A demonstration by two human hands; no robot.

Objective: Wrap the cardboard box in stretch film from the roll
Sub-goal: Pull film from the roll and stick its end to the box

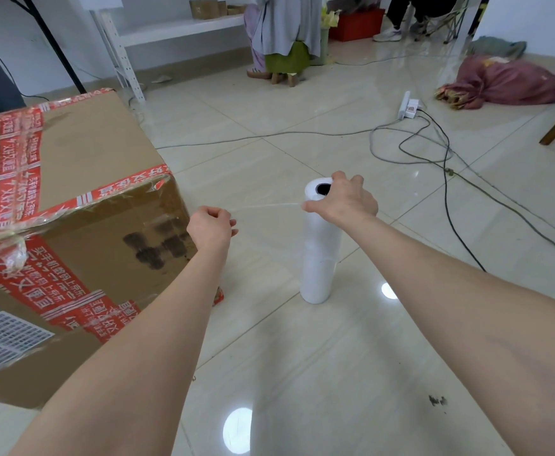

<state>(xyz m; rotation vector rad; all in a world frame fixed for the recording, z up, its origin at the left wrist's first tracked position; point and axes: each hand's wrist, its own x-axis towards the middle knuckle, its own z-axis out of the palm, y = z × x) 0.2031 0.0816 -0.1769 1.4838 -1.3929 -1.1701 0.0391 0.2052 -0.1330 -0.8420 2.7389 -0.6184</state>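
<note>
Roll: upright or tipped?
Upright. The roll stands on end on the floor, core hole facing up; the right hand grips its top, and the left hand pinches film pulled from it.

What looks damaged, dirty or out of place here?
The cardboard box carries dark smudges on its side, and crumpled clear film bunches at its near corner. A dark stain marks the floor, and cables trail across it.
</note>
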